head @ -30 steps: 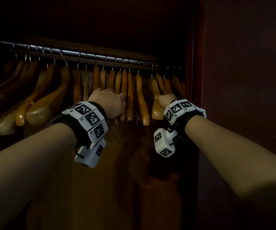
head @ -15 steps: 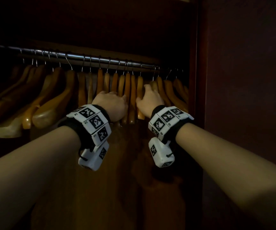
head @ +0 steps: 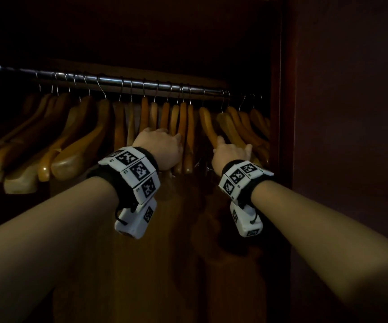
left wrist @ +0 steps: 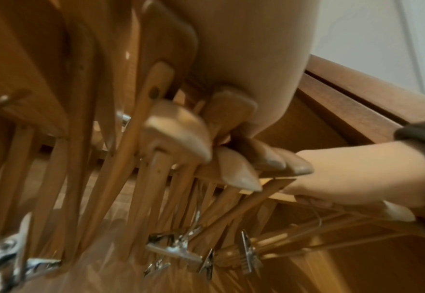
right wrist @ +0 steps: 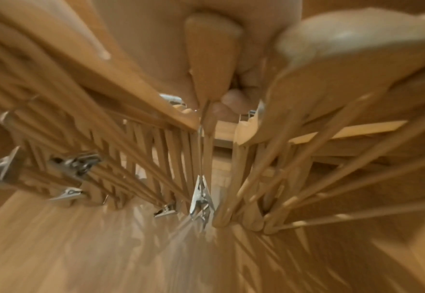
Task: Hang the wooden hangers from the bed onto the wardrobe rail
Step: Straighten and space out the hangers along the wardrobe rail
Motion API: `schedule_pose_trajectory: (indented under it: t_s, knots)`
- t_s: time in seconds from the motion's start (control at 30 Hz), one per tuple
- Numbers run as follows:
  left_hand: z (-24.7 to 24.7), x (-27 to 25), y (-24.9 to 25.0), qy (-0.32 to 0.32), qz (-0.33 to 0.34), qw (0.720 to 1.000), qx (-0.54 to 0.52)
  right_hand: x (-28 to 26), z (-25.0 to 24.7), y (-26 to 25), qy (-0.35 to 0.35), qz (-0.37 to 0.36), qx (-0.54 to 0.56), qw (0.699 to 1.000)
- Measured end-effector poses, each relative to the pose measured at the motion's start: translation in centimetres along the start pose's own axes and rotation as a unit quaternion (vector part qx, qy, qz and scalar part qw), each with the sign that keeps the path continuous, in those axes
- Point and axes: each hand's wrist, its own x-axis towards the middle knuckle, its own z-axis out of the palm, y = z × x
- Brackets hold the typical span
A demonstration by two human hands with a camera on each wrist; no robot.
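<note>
Hanging along the silver metal wardrobe rail (head: 127, 81), curved wooden hangers (head: 189, 134) crowd both hands; left hand (head: 162, 148) and right hand (head: 231, 155) each grip one among metal clips (right wrist: 201, 198).

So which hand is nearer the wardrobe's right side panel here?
Right. The right hand is among the last hangers beside the side panel; the left hand is further left, at mid-rail.
</note>
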Motion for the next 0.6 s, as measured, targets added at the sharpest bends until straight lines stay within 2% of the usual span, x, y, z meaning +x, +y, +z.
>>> schedule_pose_trajectory:
  t_s: [0.33, 0.5, 0.6]
  knots:
    - [-0.4, -0.4, 0.2, 0.006, 0.008, 1.0, 0.013, 1.6, -0.9, 1.4, -0.006, 0.022, 0.04, 0.999]
    - [-0.4, -0.5, 0.4, 0.004, 0.006, 1.0, 0.018, 1.5, -0.3, 2.3, 0.015, 0.014, 0.032, 0.999]
    - [-0.5, -0.4, 0.4, 0.003, 0.0, 1.0, 0.006, 1.2, -0.2, 2.1, 0.0, 0.008, 0.01, 1.0]
